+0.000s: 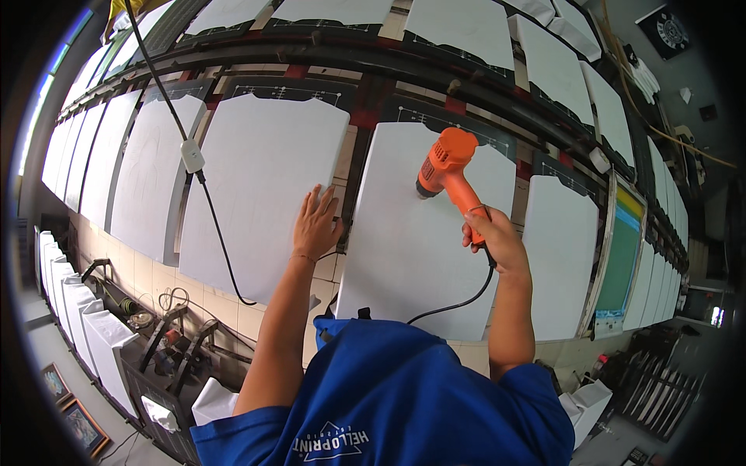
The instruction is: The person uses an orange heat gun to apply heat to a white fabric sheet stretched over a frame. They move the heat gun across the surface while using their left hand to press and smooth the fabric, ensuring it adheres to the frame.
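An orange heat gun [452, 167] is gripped by the handle in my right hand [497, 237], fingers wrapped round it. Its dark nozzle points down and left over a white cloth-covered board [412, 256] in front of me; whether it touches the cloth I cannot tell. A black cord runs from the handle and curves back toward my body. My left hand [317, 224], fingers stretched out, lies at the right edge of the neighbouring white cloth-covered board [256, 171]. It holds nothing.
Several more white-covered boards line a dark metal rail [350, 64]. A framed printing screen [622, 248] with green mesh stands at the right. A hanging black cable with a white plug block [192, 155] crosses the left side. Dark equipment [167, 357] sits at lower left.
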### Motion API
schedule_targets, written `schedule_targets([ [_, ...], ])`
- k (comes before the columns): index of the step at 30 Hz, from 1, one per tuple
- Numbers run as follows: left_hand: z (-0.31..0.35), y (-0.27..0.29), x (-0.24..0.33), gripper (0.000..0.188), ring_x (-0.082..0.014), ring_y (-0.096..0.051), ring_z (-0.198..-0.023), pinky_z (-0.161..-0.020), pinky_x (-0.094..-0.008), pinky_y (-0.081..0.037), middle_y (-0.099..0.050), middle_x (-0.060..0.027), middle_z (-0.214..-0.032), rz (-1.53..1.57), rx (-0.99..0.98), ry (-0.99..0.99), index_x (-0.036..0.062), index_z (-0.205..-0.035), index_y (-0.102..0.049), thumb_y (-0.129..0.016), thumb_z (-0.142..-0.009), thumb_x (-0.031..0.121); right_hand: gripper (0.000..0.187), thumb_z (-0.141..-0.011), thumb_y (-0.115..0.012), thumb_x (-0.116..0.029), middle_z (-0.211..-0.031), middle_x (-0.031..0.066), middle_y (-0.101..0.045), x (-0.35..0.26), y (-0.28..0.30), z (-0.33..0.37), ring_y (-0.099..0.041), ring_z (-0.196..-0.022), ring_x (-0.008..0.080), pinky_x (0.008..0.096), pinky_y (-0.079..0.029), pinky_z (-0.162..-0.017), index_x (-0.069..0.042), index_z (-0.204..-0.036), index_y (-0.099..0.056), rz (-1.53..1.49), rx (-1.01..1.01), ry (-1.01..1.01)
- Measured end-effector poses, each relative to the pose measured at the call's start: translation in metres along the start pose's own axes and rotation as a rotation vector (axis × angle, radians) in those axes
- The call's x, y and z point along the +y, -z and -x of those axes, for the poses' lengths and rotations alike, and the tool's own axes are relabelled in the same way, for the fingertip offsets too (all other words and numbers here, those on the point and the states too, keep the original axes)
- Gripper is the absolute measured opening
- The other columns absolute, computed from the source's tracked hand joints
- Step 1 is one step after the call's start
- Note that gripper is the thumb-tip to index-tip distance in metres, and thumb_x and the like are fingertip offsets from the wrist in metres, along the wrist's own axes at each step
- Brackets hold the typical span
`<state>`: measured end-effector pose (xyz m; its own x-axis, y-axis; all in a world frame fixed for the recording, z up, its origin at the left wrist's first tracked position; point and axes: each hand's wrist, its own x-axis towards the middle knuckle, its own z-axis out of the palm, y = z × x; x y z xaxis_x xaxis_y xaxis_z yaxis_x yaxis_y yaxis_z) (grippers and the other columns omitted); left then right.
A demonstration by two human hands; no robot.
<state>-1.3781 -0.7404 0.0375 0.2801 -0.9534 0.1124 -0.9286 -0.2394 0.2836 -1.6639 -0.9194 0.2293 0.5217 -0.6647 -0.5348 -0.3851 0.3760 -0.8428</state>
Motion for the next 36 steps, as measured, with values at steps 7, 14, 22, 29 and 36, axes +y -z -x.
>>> schedule_targets([
  [7, 0.001, -0.003, -0.003, 0.041, -0.0312, -0.027, -0.144, -0.120, -0.0438, -0.022, -0.042, -0.0083, -0.148, 0.001, -0.004, 0.010, 0.0044, -0.123, -0.056, -0.059, -0.086, 0.022, 0.027, -0.090, -0.063, -0.027, -0.074, 0.0019, -0.059, -0.002, -0.009, -0.004, -0.059, -0.064, 0.0109, 0.0243, -0.044, -0.056, -0.002, -0.096, -0.057, 0.036, -0.040, 0.044],
  [14, 0.000, -0.001, -0.003, 0.041, -0.0311, -0.027, -0.144, -0.120, -0.0436, -0.022, -0.042, -0.0081, -0.148, 0.003, -0.014, 0.018, 0.0040, -0.123, -0.057, -0.058, -0.087, 0.023, 0.029, -0.090, -0.062, -0.029, -0.073, 0.0020, -0.059, -0.002, -0.021, -0.026, -0.059, -0.064, 0.0112, 0.0240, -0.045, -0.056, -0.002, -0.096, -0.058, 0.080, -0.094, 0.097],
  [22, 0.001, -0.003, -0.005, 0.042, -0.0338, -0.029, -0.143, -0.119, -0.0465, -0.024, -0.043, -0.0099, -0.146, 0.037, 0.016, 0.005, 0.0028, -0.120, -0.059, -0.062, -0.083, 0.022, 0.030, -0.089, -0.062, -0.031, -0.074, 0.0017, -0.059, -0.020, -0.028, -0.036, -0.059, -0.065, 0.0109, 0.0246, -0.045, -0.057, -0.002, -0.097, -0.058, 0.082, -0.077, 0.026],
  [29, 0.000, -0.002, -0.003, 0.041, -0.0334, -0.028, -0.143, -0.119, -0.0462, -0.024, -0.044, -0.0095, -0.145, 0.019, 0.017, -0.001, 0.0027, -0.120, -0.059, -0.062, -0.084, 0.021, 0.029, -0.089, -0.063, -0.031, -0.074, 0.0018, -0.059, -0.018, -0.035, -0.059, -0.058, -0.066, 0.0114, 0.0255, -0.044, -0.058, -0.003, -0.095, -0.059, 0.046, -0.087, 0.110],
  [36, 0.001, -0.004, -0.003, 0.040, -0.0338, -0.030, -0.142, -0.119, -0.0468, -0.025, -0.045, -0.0098, -0.145, 0.039, 0.043, -0.002, 0.0024, -0.119, -0.060, -0.062, -0.084, 0.021, 0.033, -0.088, -0.065, -0.033, -0.076, 0.0026, -0.059, -0.018, -0.030, -0.053, -0.060, -0.065, 0.0112, 0.0244, -0.044, -0.056, -0.002, -0.098, -0.059, 0.043, 0.052, 0.064],
])
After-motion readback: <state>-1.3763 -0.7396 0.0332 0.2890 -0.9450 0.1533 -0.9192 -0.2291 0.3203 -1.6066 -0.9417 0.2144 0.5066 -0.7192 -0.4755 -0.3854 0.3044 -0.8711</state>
